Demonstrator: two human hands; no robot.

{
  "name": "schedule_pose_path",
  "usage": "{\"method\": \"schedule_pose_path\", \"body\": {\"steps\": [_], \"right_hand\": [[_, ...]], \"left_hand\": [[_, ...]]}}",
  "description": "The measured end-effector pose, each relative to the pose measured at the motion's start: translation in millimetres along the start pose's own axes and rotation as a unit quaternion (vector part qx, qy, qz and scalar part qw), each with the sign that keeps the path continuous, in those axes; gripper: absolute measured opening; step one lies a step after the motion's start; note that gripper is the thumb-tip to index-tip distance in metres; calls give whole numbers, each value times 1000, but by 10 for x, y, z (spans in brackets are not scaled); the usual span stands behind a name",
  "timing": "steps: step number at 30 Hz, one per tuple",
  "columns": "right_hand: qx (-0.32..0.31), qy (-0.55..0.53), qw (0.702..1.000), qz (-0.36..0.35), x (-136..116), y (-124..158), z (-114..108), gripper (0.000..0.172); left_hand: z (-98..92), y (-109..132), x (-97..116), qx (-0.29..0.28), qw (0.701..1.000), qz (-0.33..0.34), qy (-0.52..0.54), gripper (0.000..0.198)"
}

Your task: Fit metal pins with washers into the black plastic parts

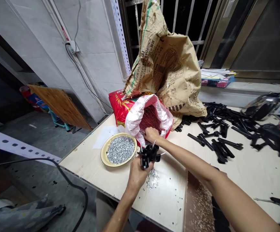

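Note:
My left hand [140, 174] is closed around several black plastic parts [148, 157], bunched together upright, with thin metal rods sticking out of them. My right hand [151, 134] reaches across to the mouth of a red sack [121, 108] whose white lining [137, 114] is folded outward. Inside the sack lies a mass of thin dark red pieces [151, 118]. The right fingers are curled at its lower lip, and what they grip is hidden. Small metal washers [153, 178] lie loose on the table beside my left hand. More washers fill a yellow bowl [103, 157] on the left.
A large torn brown paper sack [185, 67] stands behind the red one. Many black plastic parts [219, 148] are spread over the right of the table [86, 164]. A glass pot [263, 106] sits at the far right. A black cable [64, 175] crosses below the table's left edge.

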State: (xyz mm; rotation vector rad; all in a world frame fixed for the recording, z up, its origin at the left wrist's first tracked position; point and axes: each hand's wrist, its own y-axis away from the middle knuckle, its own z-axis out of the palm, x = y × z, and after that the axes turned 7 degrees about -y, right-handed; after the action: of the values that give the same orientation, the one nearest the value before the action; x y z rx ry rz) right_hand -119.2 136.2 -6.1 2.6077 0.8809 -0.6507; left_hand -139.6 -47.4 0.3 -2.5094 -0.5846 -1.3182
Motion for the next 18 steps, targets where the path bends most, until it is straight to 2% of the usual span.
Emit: {"method": "schedule_pose_path", "body": {"steps": [3,7,14,18], "right_hand": [[-10,14,999,46,-45,-154,77,30],[-31,24,996,84,13,-302,61,33],[-44,-9,997,67,279,-247,2,25],[-12,-25,997,71,255,-197,34,30]], "left_hand": [[-35,-16,-24,-10,1000,-8,5,23],[-58,-31,16,-3,999,-25,37,25],[22,-48,25,13,993,-45,108,18],[77,-26,21,14,993,-32,110,17]]}}
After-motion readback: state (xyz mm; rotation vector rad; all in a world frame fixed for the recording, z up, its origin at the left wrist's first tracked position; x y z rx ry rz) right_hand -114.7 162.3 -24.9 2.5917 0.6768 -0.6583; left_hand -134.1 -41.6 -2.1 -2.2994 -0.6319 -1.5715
